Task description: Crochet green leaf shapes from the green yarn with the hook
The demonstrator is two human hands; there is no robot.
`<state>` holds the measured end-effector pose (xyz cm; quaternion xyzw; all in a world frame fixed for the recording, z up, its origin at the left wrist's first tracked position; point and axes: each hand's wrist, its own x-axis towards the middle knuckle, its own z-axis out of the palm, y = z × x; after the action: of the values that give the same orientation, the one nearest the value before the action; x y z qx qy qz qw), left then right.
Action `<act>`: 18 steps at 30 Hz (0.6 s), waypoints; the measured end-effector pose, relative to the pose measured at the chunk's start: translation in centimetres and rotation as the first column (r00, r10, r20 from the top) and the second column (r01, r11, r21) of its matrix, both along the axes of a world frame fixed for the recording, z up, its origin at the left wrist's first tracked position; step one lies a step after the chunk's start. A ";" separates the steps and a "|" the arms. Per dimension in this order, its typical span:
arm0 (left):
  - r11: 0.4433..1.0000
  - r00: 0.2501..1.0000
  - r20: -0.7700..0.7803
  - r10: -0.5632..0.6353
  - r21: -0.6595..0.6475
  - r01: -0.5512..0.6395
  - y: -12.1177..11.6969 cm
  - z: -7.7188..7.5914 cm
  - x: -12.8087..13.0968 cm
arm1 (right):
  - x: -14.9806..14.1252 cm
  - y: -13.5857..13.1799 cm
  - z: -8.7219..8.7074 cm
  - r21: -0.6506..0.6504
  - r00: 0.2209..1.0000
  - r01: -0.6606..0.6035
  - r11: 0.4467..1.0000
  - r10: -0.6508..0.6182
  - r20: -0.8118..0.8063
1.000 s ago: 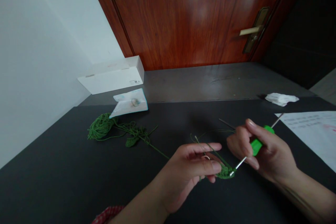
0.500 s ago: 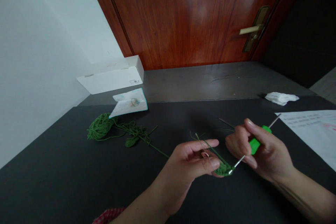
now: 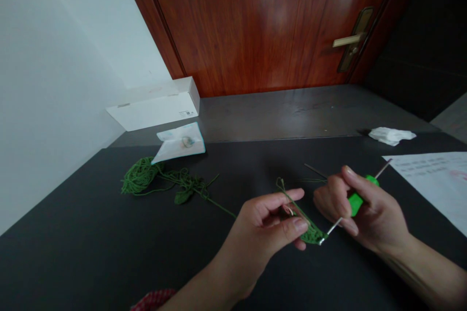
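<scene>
My left hand (image 3: 264,226) pinches a small green crocheted piece (image 3: 312,236) between thumb and fingers, with green yarn looped over a raised finger. My right hand (image 3: 368,209) grips a crochet hook (image 3: 355,202) with a bright green handle. The hook's metal shaft reaches down to the edge of the crocheted piece, and its tip sits in the stitches. A thin dark rod (image 3: 315,171) lies just behind my right hand. Farther left, a loose green yarn bundle (image 3: 140,176) rests on the table, with a small green crocheted leaf (image 3: 183,197) tangled in its strand.
A dark tabletop (image 3: 109,233) runs under everything. A white box (image 3: 155,105) and a folded white packet (image 3: 178,143) stand at the far left. Crumpled tissue (image 3: 392,136) and a printed sheet (image 3: 426,180) lie to the right. A wooden door closes the back.
My left hand has shifted slightly up and left. The yarn strand above it now runs tighter up to a small loop. The hook stays in the stitches.
</scene>
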<state>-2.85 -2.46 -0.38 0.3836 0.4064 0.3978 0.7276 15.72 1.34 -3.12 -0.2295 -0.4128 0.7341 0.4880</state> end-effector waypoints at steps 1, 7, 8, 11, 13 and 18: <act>1.000 1.000 -0.006 -0.010 0.002 0.010 0.0 0.0 0.0 | -0.1 0.0 0.0 0.000 1.000 0.003 1.000 -0.003 0.000; 1.000 1.000 -0.017 0.002 0.030 -0.002 0.1 -0.2 0.0 | -0.2 0.1 -0.1 0.008 1.000 0.009 1.000 -0.009 -0.004; 1.000 1.000 -0.014 0.001 0.030 -0.001 0.1 -0.2 0.0 | -0.2 0.1 -0.1 0.010 1.000 0.008 1.000 -0.008 -0.004; 1.000 1.000 -0.014 -0.001 0.028 0.002 0.1 -0.2 -0.1 | -0.2 0.0 0.0 0.010 1.000 0.010 1.000 -0.010 -0.010; 1.000 1.000 -0.016 -0.003 0.024 0.004 0.1 -0.1 -0.1 | -0.2 -0.1 0.0 0.011 1.000 0.010 1.000 -0.010 -0.016; 0.999 1.000 -0.012 0.002 0.043 -0.002 0.2 -0.3 -0.1 | -0.1 -0.1 -0.3 0.015 1.000 0.003 1.000 -0.003 -0.026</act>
<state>-2.97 -2.26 -0.70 0.4011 0.4024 0.4049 0.7164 15.65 1.22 -3.37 -0.2170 -0.4117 0.7330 0.4961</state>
